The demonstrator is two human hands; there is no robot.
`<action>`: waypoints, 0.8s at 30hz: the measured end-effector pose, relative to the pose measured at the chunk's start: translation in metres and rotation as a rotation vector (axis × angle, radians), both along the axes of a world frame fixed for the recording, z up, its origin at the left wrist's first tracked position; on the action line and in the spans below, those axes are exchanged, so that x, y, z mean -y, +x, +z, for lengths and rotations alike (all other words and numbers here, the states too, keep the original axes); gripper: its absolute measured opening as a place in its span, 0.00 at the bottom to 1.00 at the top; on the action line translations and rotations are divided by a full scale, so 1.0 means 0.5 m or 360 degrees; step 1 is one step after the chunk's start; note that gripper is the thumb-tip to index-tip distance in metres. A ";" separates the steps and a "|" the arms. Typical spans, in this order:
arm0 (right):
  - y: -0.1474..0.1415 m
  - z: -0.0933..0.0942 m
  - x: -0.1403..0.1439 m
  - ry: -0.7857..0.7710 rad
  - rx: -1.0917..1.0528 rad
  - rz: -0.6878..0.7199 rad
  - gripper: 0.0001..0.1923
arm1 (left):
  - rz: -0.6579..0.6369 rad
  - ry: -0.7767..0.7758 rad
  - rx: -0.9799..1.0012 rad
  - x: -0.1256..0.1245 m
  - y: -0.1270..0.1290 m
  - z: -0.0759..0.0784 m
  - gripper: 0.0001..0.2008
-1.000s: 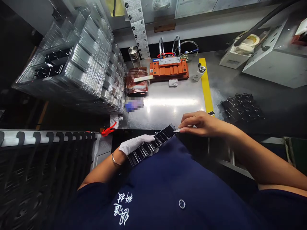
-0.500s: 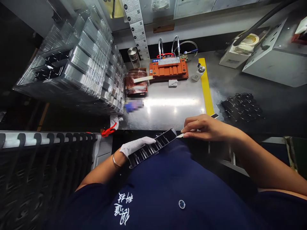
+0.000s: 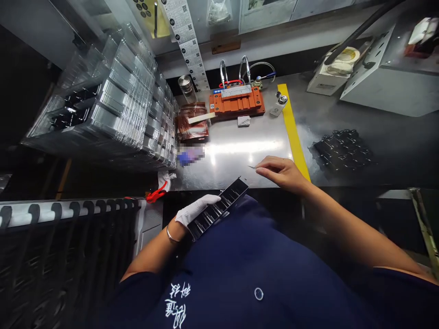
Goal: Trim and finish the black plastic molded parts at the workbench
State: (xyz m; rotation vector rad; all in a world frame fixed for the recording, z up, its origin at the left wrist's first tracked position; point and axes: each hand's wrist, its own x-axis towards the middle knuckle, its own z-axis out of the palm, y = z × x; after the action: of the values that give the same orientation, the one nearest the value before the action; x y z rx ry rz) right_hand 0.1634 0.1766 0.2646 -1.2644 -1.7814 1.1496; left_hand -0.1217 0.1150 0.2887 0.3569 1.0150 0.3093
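At lower centre of the frame the gloved left hand (image 3: pixel 195 210) grips a long black slotted tray (image 3: pixel 217 209) against the person's body. Just above and to the right of it, the bare right hand (image 3: pixel 279 171) pinches a thin sliver (image 3: pixel 252 167) over the steel bench (image 3: pixel 233 155). The step looks like handling one small piece from the tray; the next move would call for a steady pinch. The sliver is too small to identify, and the tray's contents are unclear.
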 end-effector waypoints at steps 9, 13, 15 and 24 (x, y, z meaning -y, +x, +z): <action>0.061 -0.283 -0.047 -0.0745 -0.0052 -0.1320 0.15 | 0.0104 0.0398 -0.0498 -0.086 0.071 -0.201 0.26; 0.105 -0.344 -0.032 -0.0623 -0.0125 -0.1619 0.11 | 0.0020 0.0534 -0.0635 -0.116 0.137 -0.264 0.30; 0.125 -0.369 0.006 -0.0594 -0.0146 -0.1730 0.13 | 0.0008 0.0611 -0.0659 -0.129 0.169 -0.281 0.31; 0.228 -0.453 0.391 -0.0989 -0.0043 -0.2073 0.14 | -0.0269 0.1188 -0.1035 -0.215 0.283 -0.361 0.23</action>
State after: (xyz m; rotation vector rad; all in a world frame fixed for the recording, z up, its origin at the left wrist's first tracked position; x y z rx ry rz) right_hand 0.2777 -0.0188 0.0381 -2.1889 -0.2403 0.8495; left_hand 0.0196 0.2223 0.1080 1.2726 1.4713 0.4258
